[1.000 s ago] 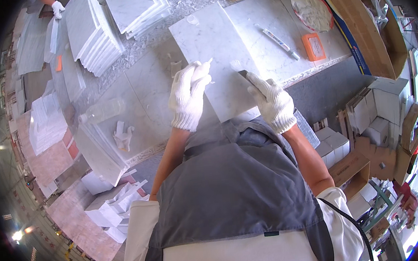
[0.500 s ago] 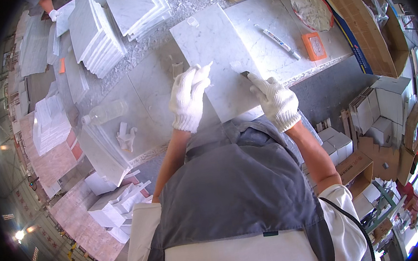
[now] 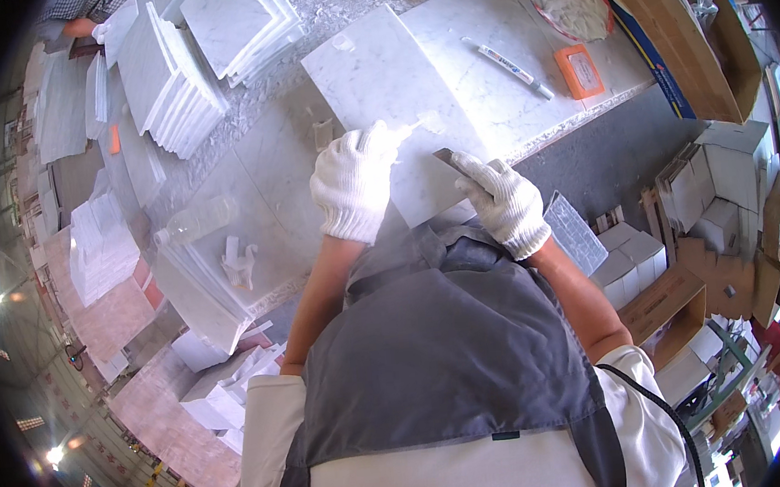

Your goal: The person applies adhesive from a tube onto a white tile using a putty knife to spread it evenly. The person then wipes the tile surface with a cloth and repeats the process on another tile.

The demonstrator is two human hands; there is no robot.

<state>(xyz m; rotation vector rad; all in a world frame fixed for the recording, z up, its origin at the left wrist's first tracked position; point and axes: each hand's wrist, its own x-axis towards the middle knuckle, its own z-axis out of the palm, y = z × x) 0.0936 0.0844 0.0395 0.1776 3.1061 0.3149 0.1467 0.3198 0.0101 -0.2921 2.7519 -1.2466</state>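
In front of me a white, grey-veined marble tile [image 3: 376, 71] lies at a slant on other slabs. My left hand [image 3: 354, 187], in a white knit glove, is closed over the tile's left edge. A thin whitish bit pokes out from its fingertips, too bright to make out. My right hand [image 3: 504, 205], gloved alike, is closed on a small dark flat tool [image 3: 444, 156] like a scraper, its end over the tile's lower right part. A translucent patch [image 3: 433, 122] lies on the tile between the hands.
To the right are a paint marker [image 3: 509, 69], an orange box [image 3: 578, 72], a round dish of whitish paste [image 3: 570, 2] and a cardboard box [image 3: 680, 24]. Leftward stand stacked tiles [image 3: 167, 82], a clear bottle [image 3: 200, 217] and crumpled white scraps [image 3: 239, 263]. Another person's gloved hand [image 3: 99, 33] is far left.
My right hand has drawn slightly down and left, and more of the dark tool shows. My left fingers have curled in more. The whole view has shifted a little.
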